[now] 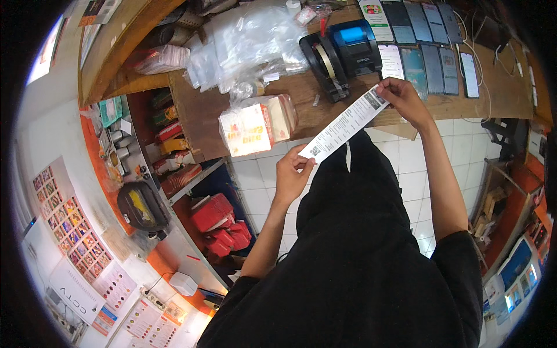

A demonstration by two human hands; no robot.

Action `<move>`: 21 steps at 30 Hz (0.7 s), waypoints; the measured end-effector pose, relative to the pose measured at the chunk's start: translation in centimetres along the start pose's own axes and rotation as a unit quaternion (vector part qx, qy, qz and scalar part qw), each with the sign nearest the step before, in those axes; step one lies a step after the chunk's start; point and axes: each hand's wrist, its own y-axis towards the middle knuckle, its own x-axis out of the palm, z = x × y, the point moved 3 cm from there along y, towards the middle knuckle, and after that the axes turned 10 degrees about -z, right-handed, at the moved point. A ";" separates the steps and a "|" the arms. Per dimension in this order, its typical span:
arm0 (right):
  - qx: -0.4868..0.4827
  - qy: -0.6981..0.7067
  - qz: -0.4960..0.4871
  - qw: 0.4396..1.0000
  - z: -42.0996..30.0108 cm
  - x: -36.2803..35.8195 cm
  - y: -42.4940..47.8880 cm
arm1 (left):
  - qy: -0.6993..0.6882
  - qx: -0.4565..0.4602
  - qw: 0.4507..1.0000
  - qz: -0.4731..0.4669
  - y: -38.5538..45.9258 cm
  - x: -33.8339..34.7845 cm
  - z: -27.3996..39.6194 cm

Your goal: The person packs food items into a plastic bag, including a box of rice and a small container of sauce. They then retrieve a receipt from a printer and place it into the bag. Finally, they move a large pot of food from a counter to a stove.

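Note:
A long printed paper receipt point(343, 126) is stretched slantwise between my two hands, in front of the table's near edge. My left hand point(294, 172) pinches its lower end, beside a printed square code. At the upper end, my right hand point(400, 98) grips the corner by a dark printed block. Just beyond the strip stand a black receipt printer point(359, 58) with a blue part on top and a black tape dispenser point(326, 69) holding a roll of tape. White and orange food boxes point(246, 130) in clear plastic sit left of the paper, near my left hand.
Several smartphones point(428, 69) lie in rows at the back right, with white cables point(478, 65) beside them. Clear plastic bags point(256, 35) cover the table's back left. Shelves at left hold red boxes point(213, 213). A black pan-like appliance point(142, 206) rests on the left counter.

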 end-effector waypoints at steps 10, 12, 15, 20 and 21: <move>-0.029 -0.005 -0.041 0.999 0.1 3.2 -0.6 | 0.354 0.087 0.929 -0.058 3.5 2.4 10.5; 0.000 0.058 -0.066 0.996 0.1 4.9 -0.7 | 0.270 0.023 0.957 -0.107 7.1 3.8 9.2; -0.072 -0.050 -0.065 0.994 1.5 6.2 0.0 | 0.227 0.021 0.966 -0.120 10.5 4.7 6.2; -0.083 -0.107 0.107 0.985 -0.2 6.7 1.8 | 0.263 0.010 0.962 -0.076 11.9 4.4 2.5; -0.064 -0.099 0.108 0.987 -0.3 7.0 2.9 | 0.264 0.019 0.961 -0.077 12.1 4.3 2.3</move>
